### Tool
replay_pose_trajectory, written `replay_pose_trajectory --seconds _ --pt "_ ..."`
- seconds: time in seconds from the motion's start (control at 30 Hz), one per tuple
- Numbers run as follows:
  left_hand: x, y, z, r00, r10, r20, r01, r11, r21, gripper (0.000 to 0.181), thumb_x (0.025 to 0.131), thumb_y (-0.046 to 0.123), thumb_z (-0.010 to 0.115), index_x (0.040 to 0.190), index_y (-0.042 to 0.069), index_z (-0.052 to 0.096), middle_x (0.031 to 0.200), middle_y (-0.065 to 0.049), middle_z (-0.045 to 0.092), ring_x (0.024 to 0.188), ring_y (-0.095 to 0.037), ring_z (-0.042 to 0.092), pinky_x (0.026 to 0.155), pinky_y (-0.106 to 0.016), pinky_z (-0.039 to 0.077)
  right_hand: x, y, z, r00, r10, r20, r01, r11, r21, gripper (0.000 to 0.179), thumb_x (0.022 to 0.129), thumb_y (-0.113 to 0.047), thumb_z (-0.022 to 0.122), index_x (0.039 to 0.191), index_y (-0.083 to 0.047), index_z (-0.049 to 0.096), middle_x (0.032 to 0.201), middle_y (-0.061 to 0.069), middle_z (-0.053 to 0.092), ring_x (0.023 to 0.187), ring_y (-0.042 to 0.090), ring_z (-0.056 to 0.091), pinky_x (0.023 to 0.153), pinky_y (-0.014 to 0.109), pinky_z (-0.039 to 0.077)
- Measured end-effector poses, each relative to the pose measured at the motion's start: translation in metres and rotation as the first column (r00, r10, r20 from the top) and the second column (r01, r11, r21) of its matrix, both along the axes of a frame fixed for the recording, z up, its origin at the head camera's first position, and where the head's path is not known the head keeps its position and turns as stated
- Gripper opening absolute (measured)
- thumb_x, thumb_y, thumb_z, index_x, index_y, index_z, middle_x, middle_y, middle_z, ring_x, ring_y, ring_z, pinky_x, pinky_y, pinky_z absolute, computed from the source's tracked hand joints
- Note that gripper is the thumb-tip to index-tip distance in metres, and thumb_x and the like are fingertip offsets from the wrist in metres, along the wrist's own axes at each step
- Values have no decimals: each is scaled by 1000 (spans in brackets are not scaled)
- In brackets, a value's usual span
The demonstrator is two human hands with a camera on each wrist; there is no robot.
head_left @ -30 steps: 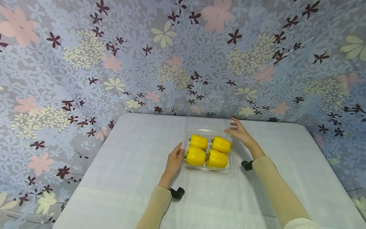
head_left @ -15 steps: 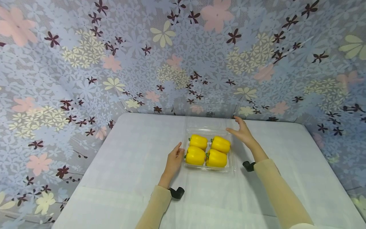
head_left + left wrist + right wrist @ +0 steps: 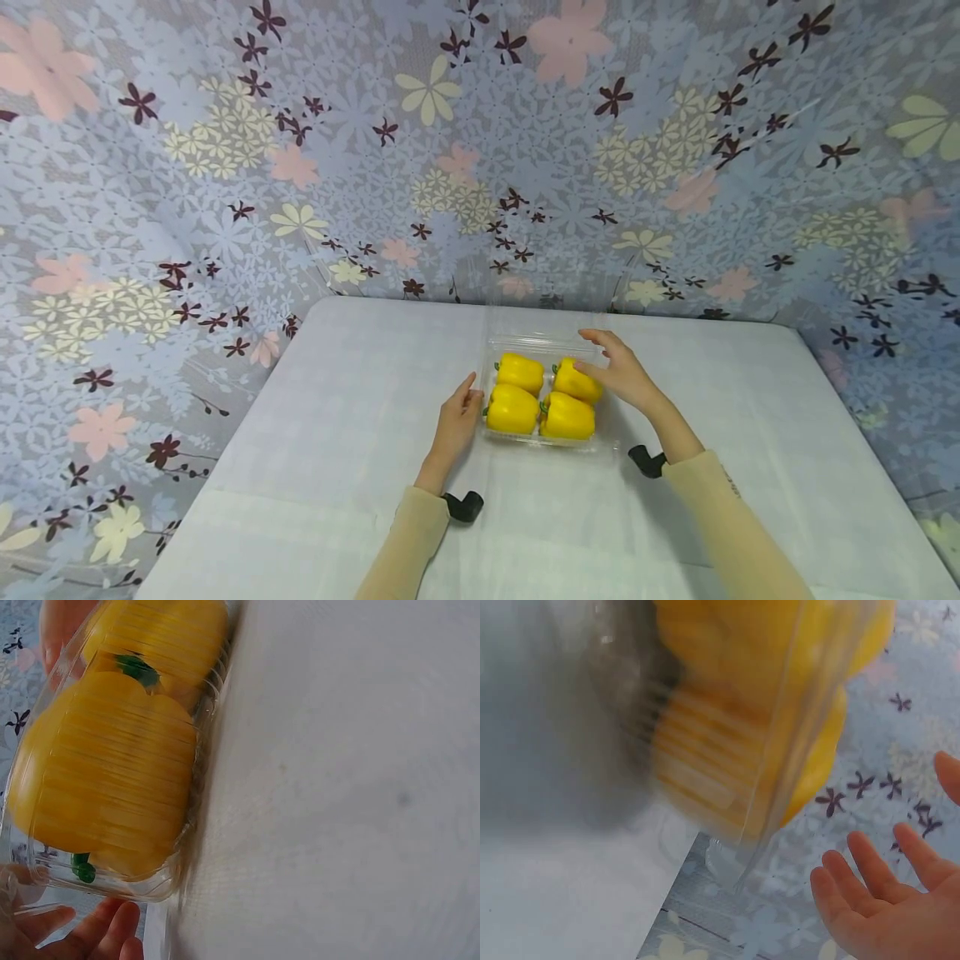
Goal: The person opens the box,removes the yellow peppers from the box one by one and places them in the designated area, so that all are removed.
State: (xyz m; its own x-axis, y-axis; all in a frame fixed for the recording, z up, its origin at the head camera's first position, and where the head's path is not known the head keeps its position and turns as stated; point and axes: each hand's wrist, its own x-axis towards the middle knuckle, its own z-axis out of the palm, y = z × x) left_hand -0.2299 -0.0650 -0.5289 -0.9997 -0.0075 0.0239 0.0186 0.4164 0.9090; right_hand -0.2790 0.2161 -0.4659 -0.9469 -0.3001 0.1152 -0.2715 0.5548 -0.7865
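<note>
Several yellow bell peppers (image 3: 567, 415) with green stems lie in a clear plastic container (image 3: 551, 442). Its transparent lid (image 3: 546, 321) stands raised at the back, faint against the patterned cloth. Beside the container's left wall is my left hand (image 3: 454, 421), fingers relaxed and fingertips right at the plastic; in the left wrist view its fingers (image 3: 94, 930) show close to the container's end. My right hand (image 3: 626, 375) hovers over the back right corner, thumb overlapping the far right pepper. The right wrist view shows this hand's fingers (image 3: 870, 866) spread, with nothing between them.
A white cloth covers the table (image 3: 360, 400). Behind its far edge hangs a flowered cloth (image 3: 337, 167). Black wrist devices (image 3: 465, 506) sit at both wrists.
My right hand first drew slightly right, away from the container, then came left and nearer, over the far right pepper. My left hand and the peppers have stayed in place.
</note>
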Motion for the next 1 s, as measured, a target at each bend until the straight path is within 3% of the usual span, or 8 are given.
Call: replay_pose_trajectory --seconds 0.37,0.6,1.0 --pt "2 0 3 1000 -8 -16 8 1000 -3 45 101 17 45 144 3 40 115 -15 65 91 -18 59 83 -34 50 9 -7 -17 999 29 32 -31 997 70 65 88 -20 68 142 2 37 142 25 39 130 44 37 109 59 30" --pt "1 0 3 1000 -9 -19 8 1000 -4 45 101 17 45 144 3 40 114 -15 65 89 -16 57 81 -31 49 11 -9 -23 999 36 -3 -36 993 108 65 86 -16 69 139 5 39 136 28 44 126 44 42 107 59 32" --pt "3 0 2 1000 -3 -5 3 1000 2 45 101 20 45 144 7 40 115 -14 64 87 -14 54 78 -27 47 5 6 -32 998 58 21 -61 984 165 69 84 -18 73 140 4 40 143 26 42 132 44 38 109 57 30"
